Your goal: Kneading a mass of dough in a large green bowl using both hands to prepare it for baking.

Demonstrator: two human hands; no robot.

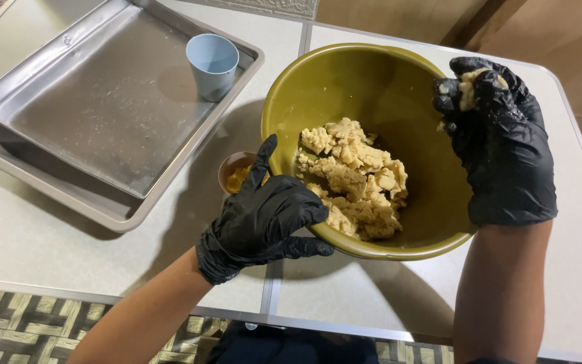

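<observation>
The olive-green mixing bowl (399, 87) is tilting, its mouth facing the person, crumbly dough (355, 178) lying inside. The left hand (264, 216) is gripping its near rim; the right hand (500, 141) fingers (490, 84) are clenching a dough lump (469, 86) above the far rim.

— What couldn't you see?
— The left hand (264, 219) covered most of the small cup (235, 172) and part of the bowl's (345, 74) rim.
— And the trays?
— The lower tray (55, 195) lay mostly under the upper tray (112, 94), whose corner the frame cut off.
</observation>
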